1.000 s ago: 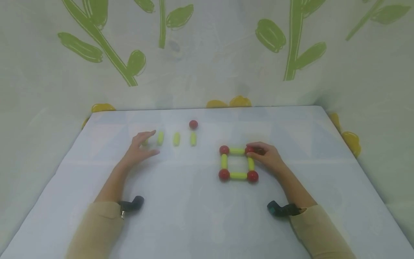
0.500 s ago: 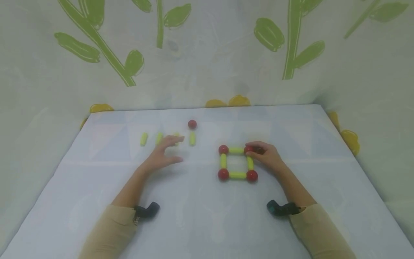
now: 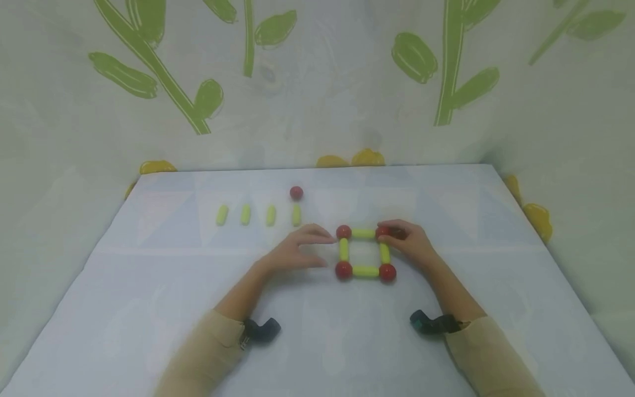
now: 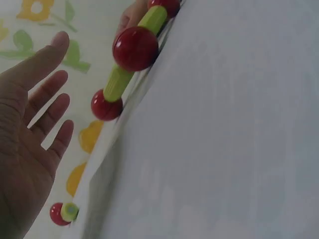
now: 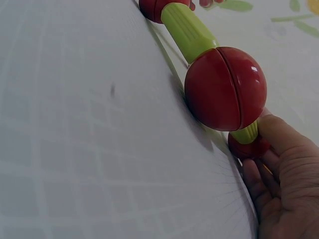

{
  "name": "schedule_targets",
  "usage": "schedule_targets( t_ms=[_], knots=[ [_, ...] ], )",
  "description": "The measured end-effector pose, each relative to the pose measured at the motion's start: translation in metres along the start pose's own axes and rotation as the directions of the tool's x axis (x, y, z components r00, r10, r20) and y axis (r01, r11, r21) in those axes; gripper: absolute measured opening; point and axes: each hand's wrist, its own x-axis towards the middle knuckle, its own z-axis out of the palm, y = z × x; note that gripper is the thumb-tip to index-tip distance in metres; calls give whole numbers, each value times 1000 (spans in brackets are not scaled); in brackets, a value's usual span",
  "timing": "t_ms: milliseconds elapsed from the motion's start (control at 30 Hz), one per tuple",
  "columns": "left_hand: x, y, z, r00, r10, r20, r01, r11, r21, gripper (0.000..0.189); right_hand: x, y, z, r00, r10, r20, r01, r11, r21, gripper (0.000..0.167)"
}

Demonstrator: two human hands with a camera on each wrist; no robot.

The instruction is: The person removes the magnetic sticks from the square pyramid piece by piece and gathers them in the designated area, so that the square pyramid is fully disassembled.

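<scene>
On the white table lies a square made of red balls and yellow-green rods, with a ball [image 3: 344,270] at its near left corner and a rod [image 3: 365,272] along its near side. My right hand [image 3: 413,241] holds the far right red ball [image 5: 242,147] between thumb and fingers. Just left of the square, my left hand [image 3: 299,248] has its fingers stretched toward it with nothing in them. In the left wrist view, the fingers [image 4: 50,92] are spread and apart from the near left ball [image 4: 135,49].
A row of loose yellow-green rods [image 3: 246,214] lies at the back left of the table [image 3: 317,342]. A single red ball [image 3: 296,192] sits behind the rightmost rod [image 3: 296,215]. Beyond the table's far edge stands a wall [image 3: 317,82] with green plant drawings.
My left hand has moved right, from over the loose rods to beside the square, still holding nothing. My right hand stays on the same ball.
</scene>
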Motion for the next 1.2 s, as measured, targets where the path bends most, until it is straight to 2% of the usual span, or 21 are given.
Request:
schedule_targets(
  t_ms=[100,200,267,367,600,767,867,967,1067,1200],
  knots=[
    [8,0,14,994,81,75,-80,997,-11,45,1,1,0,1000,-16,2,16,1000,-9,52],
    [12,0,24,978,149,144,-154,988,21,44,1,1,1,999,-36,-10,35,999,-23,51],
    [14,-1,29,969,181,170,-193,980,57,44,0,0,1,999,-46,-11,46,998,-33,49],
    [14,-1,32,962,197,191,-219,970,103,43,0,0,1,999,-45,-11,44,998,-33,49],
    [15,-4,37,962,142,235,-185,967,172,39,1,0,1,1000,-23,-5,23,999,-28,50],
    [17,-1,36,961,91,262,-153,962,225,37,1,0,-1,1000,-22,-5,22,1000,-23,52],
    [18,1,35,955,33,294,-106,966,237,35,1,-1,-1,1000,-22,-4,22,1000,-13,50],
    [20,3,34,947,4,320,-86,966,243,32,1,-1,-2,1000,-21,-7,21,1000,-21,50],
    [19,4,35,948,19,319,-96,969,227,32,0,-1,-1,1000,-21,-13,20,1000,-22,48],
    [15,5,33,956,40,289,-77,990,118,36,0,-1,0,1000,-29,-9,29,999,-17,47]
  ],
)
